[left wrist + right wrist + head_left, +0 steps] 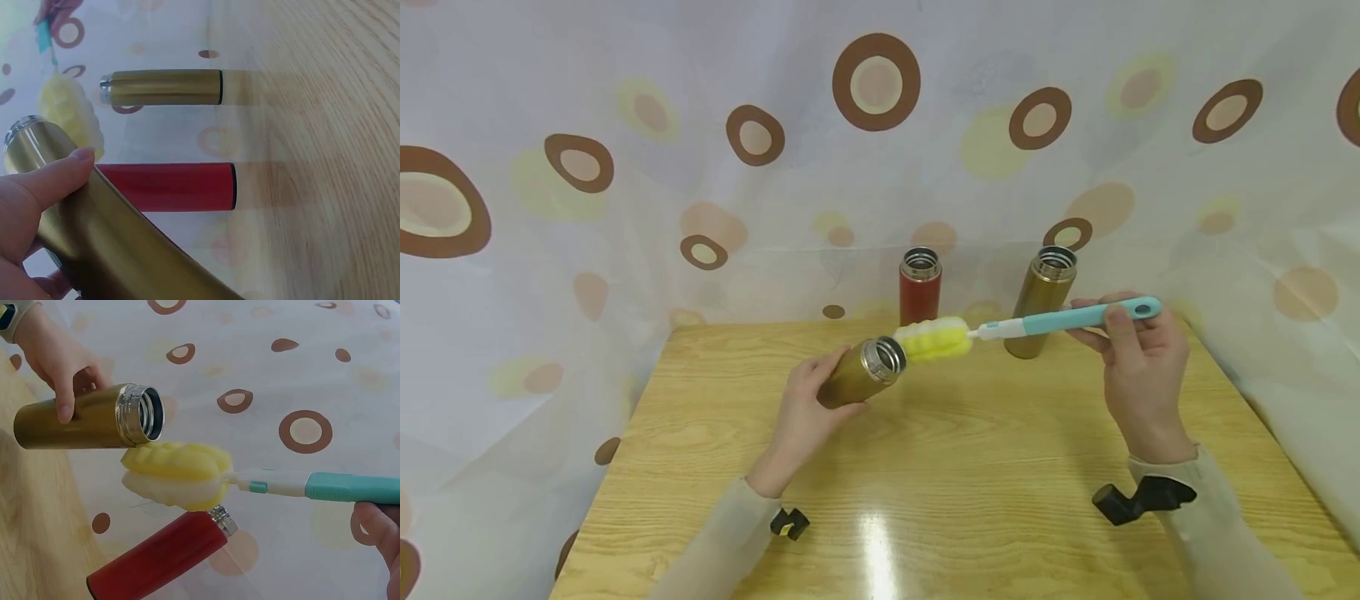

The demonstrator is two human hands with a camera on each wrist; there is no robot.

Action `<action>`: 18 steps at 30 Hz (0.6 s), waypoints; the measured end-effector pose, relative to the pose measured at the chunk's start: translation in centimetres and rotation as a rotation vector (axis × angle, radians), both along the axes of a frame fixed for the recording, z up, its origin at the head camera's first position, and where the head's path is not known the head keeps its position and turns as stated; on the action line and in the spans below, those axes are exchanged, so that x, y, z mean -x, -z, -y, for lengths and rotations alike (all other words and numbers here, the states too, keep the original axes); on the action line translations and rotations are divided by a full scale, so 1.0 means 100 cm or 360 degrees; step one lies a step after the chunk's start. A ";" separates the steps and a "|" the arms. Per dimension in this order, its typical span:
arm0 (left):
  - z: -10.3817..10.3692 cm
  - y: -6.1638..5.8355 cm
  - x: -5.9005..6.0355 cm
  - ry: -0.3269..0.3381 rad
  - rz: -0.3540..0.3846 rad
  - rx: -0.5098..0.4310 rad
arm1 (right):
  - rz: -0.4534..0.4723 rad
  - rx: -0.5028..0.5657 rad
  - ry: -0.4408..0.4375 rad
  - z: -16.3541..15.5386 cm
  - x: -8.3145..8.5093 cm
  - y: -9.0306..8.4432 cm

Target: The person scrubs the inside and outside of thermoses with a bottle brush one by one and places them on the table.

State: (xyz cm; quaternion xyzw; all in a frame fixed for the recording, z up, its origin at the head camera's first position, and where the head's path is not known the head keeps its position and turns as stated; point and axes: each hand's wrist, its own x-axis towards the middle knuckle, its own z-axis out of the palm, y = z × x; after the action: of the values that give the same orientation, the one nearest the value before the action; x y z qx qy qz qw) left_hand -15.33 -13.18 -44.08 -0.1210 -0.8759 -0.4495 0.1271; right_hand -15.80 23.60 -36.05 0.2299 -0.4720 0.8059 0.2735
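Observation:
My left hand [808, 407] grips a gold vacuum flask [856, 379], tilted with its uncapped steel mouth [142, 414] toward the right. In my right hand [1142, 379] is a bottle brush, pinched by its teal handle [1075, 317]. The brush's yellow and white sponge head [178, 475] points left and overlaps the flask's rim in the head view. From the right wrist, the sponge shows just below and beside the mouth, outside the flask. Behind the sponge stands a red flask [920, 292], upright and lidless.
A second gold flask [1037, 304] stands uncapped at the back right of the wooden table [925, 483], partly behind the brush handle. A patterned curtain [805, 192] hangs along the table's back and sides. Both forearms carry black wrist mounts [1142, 498].

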 end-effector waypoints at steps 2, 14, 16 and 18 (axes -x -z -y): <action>0.000 0.001 0.001 0.0002 0.0004 0.0028 | 0.0000 -0.0024 0.0003 -0.001 -0.001 0.001; 0.000 0.003 0.006 -0.0078 -0.0005 0.0041 | 0.0040 -0.0035 -0.0113 -0.004 -0.008 -0.003; 0.001 0.003 0.007 -0.0085 -0.0014 0.0053 | 0.0032 -0.0027 -0.0144 -0.004 -0.008 -0.003; 0.001 0.003 0.007 -0.0086 -0.0017 0.0062 | 0.0025 -0.0020 -0.0171 -0.004 -0.008 -0.003</action>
State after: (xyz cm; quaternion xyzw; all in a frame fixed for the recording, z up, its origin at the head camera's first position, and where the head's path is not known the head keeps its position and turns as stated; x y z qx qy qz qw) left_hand -16.03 -13.28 -44.37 -0.1022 -0.8867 -0.4281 0.1415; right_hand -14.99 23.95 -35.72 0.2503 -0.4662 0.8183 0.2245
